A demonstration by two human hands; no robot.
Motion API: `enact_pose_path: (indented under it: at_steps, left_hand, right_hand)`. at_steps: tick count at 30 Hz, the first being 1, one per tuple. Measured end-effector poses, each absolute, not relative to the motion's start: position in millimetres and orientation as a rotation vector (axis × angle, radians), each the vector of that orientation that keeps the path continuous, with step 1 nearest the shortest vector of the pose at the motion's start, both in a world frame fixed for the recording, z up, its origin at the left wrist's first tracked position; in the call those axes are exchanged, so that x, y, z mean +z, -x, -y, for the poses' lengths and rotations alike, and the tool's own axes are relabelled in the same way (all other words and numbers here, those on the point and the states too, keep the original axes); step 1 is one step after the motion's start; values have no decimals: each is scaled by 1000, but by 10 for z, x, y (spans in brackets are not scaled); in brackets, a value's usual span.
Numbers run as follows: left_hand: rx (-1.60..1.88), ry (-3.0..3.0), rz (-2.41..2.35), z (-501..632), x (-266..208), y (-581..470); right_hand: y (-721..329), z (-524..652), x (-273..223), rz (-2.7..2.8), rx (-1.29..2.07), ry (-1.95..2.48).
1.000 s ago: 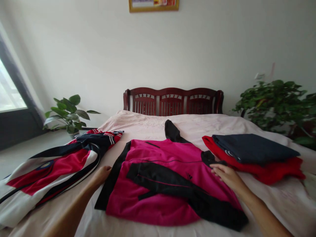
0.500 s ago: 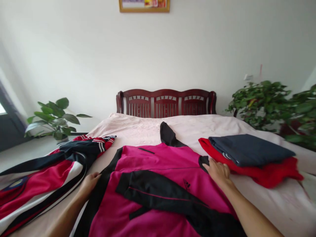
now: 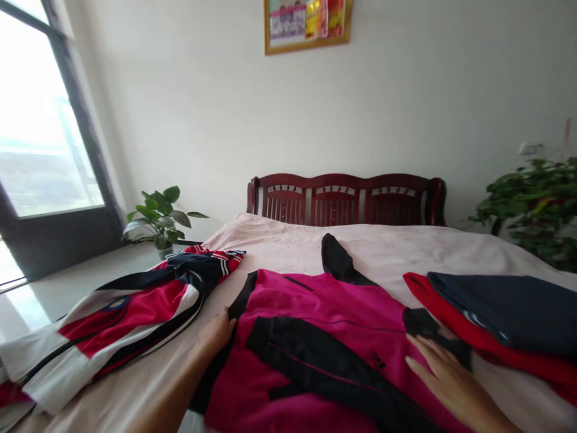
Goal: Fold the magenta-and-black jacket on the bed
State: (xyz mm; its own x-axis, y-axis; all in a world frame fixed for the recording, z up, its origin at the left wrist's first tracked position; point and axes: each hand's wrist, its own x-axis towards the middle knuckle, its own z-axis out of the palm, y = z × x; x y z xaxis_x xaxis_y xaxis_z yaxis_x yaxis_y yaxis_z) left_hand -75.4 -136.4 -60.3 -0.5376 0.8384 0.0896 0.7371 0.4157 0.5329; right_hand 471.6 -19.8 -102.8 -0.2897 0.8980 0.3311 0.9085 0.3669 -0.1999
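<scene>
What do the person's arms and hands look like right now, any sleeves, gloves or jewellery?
Both forearms are bare as far as the view shows, with no sleeve in sight. The left hand and the right hand wear no gloves. No ring, watch or bracelet is visible, though the picture is slightly blurred.

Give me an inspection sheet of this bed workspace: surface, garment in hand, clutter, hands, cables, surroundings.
Surface: bed under a pale pink sheet, wooden headboard at the far end.
Job's things: pink and black jacket spread flat, one black sleeve folded across its front.
Clutter: red, white and navy jacket lying loose to the left; navy garment folded on a red garment to the right.
Hands: left hand at the jacket's left edge; right hand flat, fingers spread, on its right side.
Cables: nothing seen.
Surroundings: window, small potted plant, leafy plant, framed picture.
</scene>
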Motion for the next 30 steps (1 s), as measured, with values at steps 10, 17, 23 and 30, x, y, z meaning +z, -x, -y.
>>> enact_pose_path:
  at_steps: [10,17,23,30]
  left_hand:
    - [565,-1449,-2594,1502,-706,529]
    - [586,-1497,-2595,1541,-727,533]
    - [582,-1492,-2597,1525,-742,548]
    - [741,-1522,-2573,1521,-873,675]
  right_hand:
    - [-4799,412,-1208,2187,331,1295]
    - [-4835,309,-1230,2130,395,1350]
    - [-4840,309,-1259,2132,383,1358]
    - [-4854,304,-1326,2162,369,1385]
